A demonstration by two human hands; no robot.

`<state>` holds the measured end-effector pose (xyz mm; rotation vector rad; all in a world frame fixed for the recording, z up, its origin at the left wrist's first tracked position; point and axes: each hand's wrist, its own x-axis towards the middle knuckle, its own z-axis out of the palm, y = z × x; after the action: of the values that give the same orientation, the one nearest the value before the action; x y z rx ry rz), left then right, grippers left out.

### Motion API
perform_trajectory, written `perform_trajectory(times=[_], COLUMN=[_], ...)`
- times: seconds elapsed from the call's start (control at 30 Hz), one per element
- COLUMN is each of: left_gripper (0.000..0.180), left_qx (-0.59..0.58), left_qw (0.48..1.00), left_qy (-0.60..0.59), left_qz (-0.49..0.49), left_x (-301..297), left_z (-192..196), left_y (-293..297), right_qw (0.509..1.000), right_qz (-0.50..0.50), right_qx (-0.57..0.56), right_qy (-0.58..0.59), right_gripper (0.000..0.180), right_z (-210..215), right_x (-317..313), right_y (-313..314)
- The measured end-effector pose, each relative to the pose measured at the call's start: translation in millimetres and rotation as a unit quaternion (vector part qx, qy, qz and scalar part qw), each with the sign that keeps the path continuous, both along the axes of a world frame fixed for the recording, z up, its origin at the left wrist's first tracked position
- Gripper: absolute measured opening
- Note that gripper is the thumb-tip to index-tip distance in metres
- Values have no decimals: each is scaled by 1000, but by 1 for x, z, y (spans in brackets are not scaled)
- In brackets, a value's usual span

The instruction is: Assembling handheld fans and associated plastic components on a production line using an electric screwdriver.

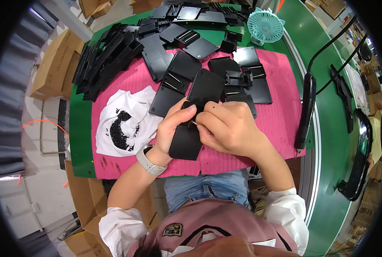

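Note:
My left hand [170, 130] is wrapped round a black plastic part [186, 143] with flat panels at both ends and a narrower middle. The thumb lies along its middle section. My right hand [229, 126] is closed in a pinch at that middle, on a small metal pin [194, 123]; its far end is hidden by the fingers. Just beyond my hands lie similar black parts [176, 81], some with silvery pins in their middle slots. To the left, a white cloth [146, 103] bears a heap of small black screws [119, 132].
A pink mat [279, 107] covers part of the green table [81, 128]. An electric screwdriver [307, 111] hangs by its cable on the right. Long black strips [107, 55] are piled at the far left, and a light-blue fan [266, 25] stands at the far right.

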<state>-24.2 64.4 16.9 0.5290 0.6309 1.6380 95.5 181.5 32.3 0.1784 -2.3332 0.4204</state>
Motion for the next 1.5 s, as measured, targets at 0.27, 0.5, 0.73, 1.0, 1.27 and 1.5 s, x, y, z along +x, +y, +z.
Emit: perform_trajectory(times=[0.27,0.5,0.73,1.0,1.27,1.5], left_gripper=[40,42,44,48,53,52], left_qx=[-30,-29,-6,-12,-1,-9], left_qw=[998,991,989,993,996,995], left_qy=[40,106,120,76,64,80], left_qz=[44,75,87,84,59,56], left_x=[4,3,6,7,7,7], left_z=[3,-2,3,2,2,2], left_y=[1,1,0,2,5,4], right_qw=[1000,983,970,980,984,985], right_qz=[-7,-6,8,-39,-14,2], right_qx=[-22,-175,-242,-193,-176,-169], right_qy=[11,-51,-32,-18,-5,-23], right_gripper=[18,12,11,11,11,10], right_z=[-1,-1,-3,-6,-5,-5], right_x=[-1,-4,-3,-1,2,4], right_y=[-2,-5,-10,-17,-11,-8])
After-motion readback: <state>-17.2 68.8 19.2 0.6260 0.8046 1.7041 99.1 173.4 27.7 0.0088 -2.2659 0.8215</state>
